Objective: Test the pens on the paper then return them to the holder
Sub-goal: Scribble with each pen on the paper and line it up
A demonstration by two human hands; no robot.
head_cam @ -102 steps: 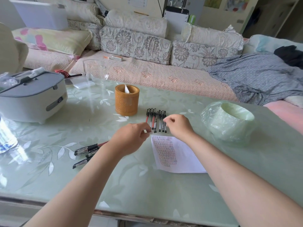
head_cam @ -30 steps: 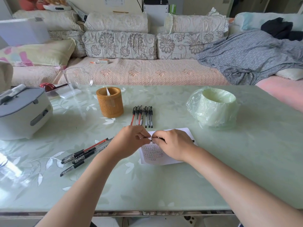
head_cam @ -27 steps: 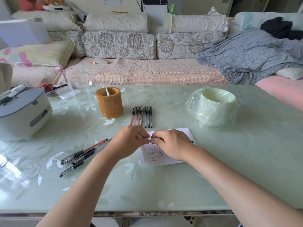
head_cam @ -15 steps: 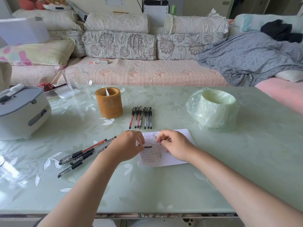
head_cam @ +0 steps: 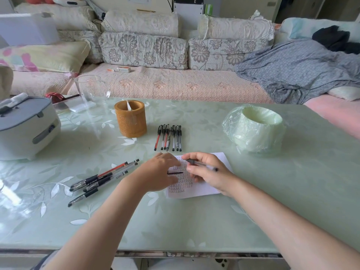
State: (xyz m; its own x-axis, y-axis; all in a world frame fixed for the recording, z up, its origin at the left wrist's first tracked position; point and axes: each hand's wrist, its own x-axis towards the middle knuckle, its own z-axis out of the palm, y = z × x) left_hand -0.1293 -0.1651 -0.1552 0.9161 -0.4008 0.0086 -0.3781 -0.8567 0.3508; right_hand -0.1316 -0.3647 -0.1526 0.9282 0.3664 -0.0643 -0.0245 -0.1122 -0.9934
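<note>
A white sheet of paper with rows of small marks lies on the green table. My right hand holds an uncapped pen above the paper. My left hand rests on the paper's left edge and pinches the black pen cap. Several capped pens lie in a neat row beyond the paper. Another loose group of pens lies to the left. The brown cylindrical pen holder stands upright further back, left of the row.
A grey and white appliance sits at the table's left edge. A clear glass jar stands behind the holder. A plastic-wrapped pale green bowl is at the right. A sofa with cushions runs behind the table.
My hands pulled the cap off the pen. The left hand drew away leftward with the cap, and the right hand turned the pen over the paper.
</note>
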